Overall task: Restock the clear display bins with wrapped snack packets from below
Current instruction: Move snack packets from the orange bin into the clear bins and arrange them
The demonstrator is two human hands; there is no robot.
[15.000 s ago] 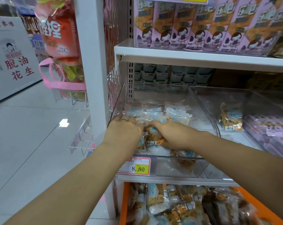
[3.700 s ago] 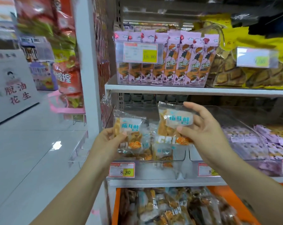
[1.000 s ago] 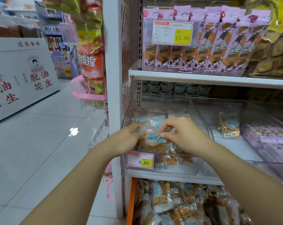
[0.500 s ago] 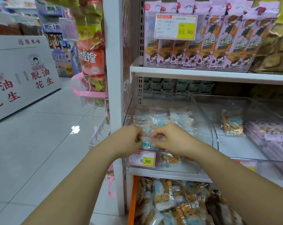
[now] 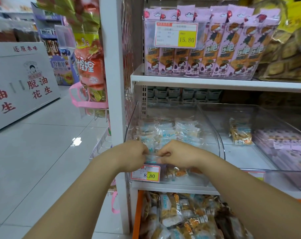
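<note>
White shelving unit (image 5: 111, 83) fills centre and right of frame. Pale tiled floor (image 5: 34, 161) takes the lower left. White display case (image 5: 16, 80) with red characters at far left edge.

Upper shelf (image 5: 215, 83), upper right: row of pink upright packs (image 5: 223, 54), side by side.

Middle shelf, centre right: clear bin (image 5: 213, 130) holding a layer of wrapped snack packets (image 5: 170, 131) with blue-and-white labels. Just beside it to the right, second clear bin (image 5: 241, 157), with a lone packet (image 5: 240, 131) toward its back.

Bottom centre: orange crate (image 5: 136, 214) under the shelf, heaped with loose stock (image 5: 180, 219) of similar look.

Both forearms reach in from the bottom edge. Left hand (image 5: 130, 156) and right hand (image 5: 177, 155) meet at the front lip of the clear bin. Grip of each is clamped on one held packet (image 5: 152, 157), fingers curled, pinching its wrapper from either end. It sits just above the yellow price tag (image 5: 145, 173) reading 8.80.

Larger tag (image 5: 176, 34), 15.80, top centre, in front of the pink packs.
</note>
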